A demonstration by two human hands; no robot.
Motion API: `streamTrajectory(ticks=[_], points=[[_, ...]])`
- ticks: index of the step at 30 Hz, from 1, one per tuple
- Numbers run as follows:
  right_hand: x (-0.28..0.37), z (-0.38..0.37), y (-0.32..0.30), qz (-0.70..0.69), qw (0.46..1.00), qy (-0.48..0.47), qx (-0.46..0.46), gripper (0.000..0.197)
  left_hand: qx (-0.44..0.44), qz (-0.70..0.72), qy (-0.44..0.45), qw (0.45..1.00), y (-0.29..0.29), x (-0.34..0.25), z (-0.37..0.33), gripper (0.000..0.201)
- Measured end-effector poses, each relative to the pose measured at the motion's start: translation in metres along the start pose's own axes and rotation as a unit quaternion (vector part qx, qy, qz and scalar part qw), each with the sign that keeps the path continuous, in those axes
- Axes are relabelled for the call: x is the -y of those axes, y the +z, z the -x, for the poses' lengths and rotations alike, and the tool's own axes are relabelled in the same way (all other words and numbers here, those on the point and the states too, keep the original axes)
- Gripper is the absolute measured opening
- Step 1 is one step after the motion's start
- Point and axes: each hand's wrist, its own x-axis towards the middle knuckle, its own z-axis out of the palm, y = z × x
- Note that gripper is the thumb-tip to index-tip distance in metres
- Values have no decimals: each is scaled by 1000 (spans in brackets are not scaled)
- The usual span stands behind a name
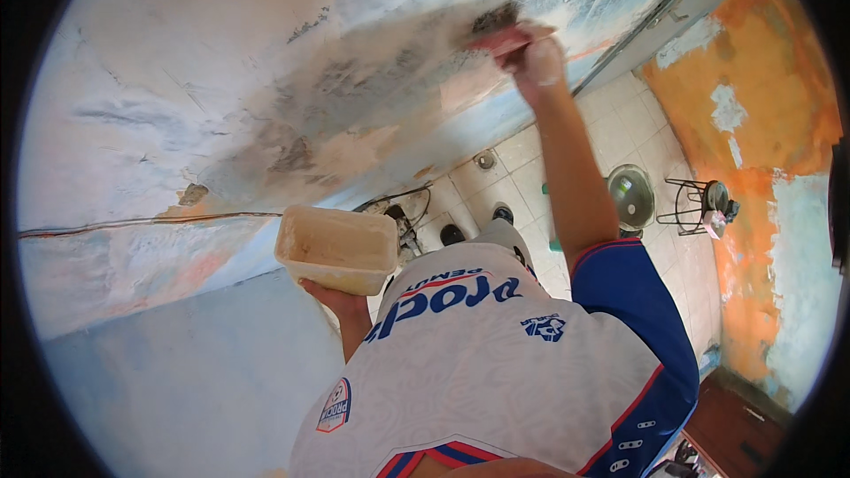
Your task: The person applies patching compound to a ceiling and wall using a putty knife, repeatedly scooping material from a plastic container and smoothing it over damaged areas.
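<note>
My right hand (538, 66), dusted with white, is closed round a wide brush (506, 39). It has a reddish body and what look like dark bristles, slightly blurred. The bristles are against the patchy wall (354, 88), where a broad grey-brown smear spreads down to the left. My left hand (332, 296) grips a cream rectangular plastic tub (336, 274) from below, fingers partly hidden by it. The tub's inside is stained brownish; whether it contains liquid I cannot tell. It is held close to the wall, in front of my body.
A cable (150, 220) runs along the wall. On the tiled floor (496, 190) are a round drain (484, 159), a basin (630, 196) and a black-legged stool (691, 206) with things on it. An orange wall (753, 62) with pale patches stands at right, a brown wooden surface (735, 425) at lower right.
</note>
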Motion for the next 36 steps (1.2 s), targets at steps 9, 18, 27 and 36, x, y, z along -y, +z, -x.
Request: streamTrajectory(ticks=[9,18,27,36], points=[[-107,25,-70,35,992,102,-65,32,-8,-10,-8,1000,23,-7,-6,87],[77,24,16,-53,994,-49,85,22,25,40,-37,998,6,4,-9,87],[-75,0,-41,48,998,-3,-28,44,51,60,-55,995,-1,12,-15,86],[73,55,38,-28,995,-88,-21,36,15,25,-8,1000,1,6,-9,86]])
